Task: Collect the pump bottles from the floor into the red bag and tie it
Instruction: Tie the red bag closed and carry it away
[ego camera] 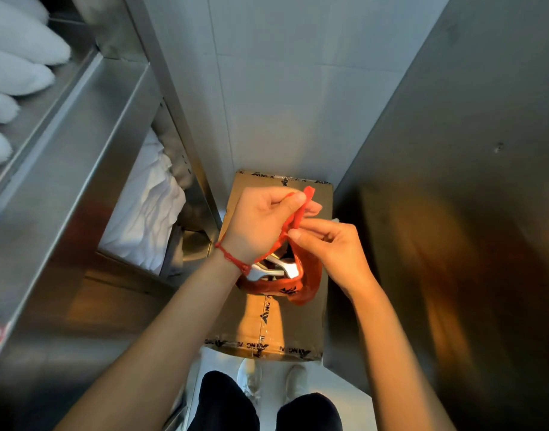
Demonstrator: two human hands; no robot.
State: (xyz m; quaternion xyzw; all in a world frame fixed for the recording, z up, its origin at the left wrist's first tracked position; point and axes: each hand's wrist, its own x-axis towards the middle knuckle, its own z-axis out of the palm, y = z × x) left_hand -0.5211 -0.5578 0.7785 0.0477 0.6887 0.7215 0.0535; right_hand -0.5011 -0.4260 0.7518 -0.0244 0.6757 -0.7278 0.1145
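The red bag point(301, 287) hangs over a taped cardboard box point(298, 325), its mouth still gaping. White pump heads of the pump bottles point(278, 269) show inside it. My left hand point(260, 222) pinches one red handle strip between thumb and fingers, its end sticking up at the top. My right hand point(335, 250) pinches the bag's other handle just below and to the right, fingers curled around the plastic. Both handles meet between the two hands. The bottles' bodies are hidden by the bag.
A steel shelf unit point(68, 169) with folded white linen point(145, 209) stands at the left. A steel wall panel point(453, 213) closes the right side. My legs and white shoes point(273, 384) stand on the pale floor right in front of the box.
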